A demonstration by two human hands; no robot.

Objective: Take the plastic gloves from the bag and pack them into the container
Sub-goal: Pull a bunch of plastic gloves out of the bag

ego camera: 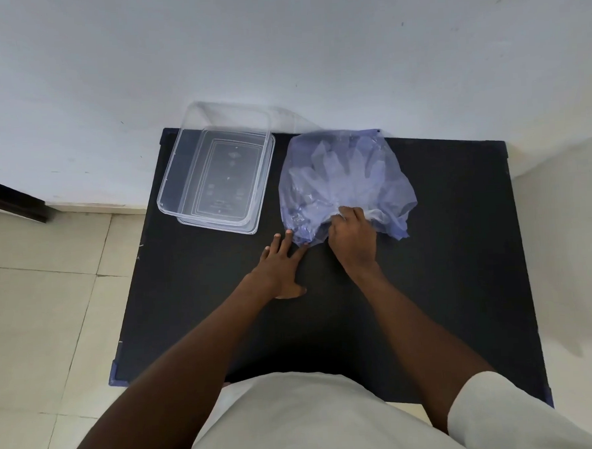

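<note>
Black worktop (428, 286) carries the clear container (169, 183) at its far left, empty as far as I can tell, and the bluish bag (345, 146) just right of it, lying flat with its closed end toward the wall and its mouth toward the person, so the gloves (340, 174) inside, fingers fanned toward the wall, must come out toward the body and then go left. Right hand (353, 238) is nearer, clenched on the bunched plastic at the bag's mouth; whether it grips a glove too, I cannot tell. Left hand (283, 262) lies flat and released, fingertips touching the bag's near left corner.
</note>
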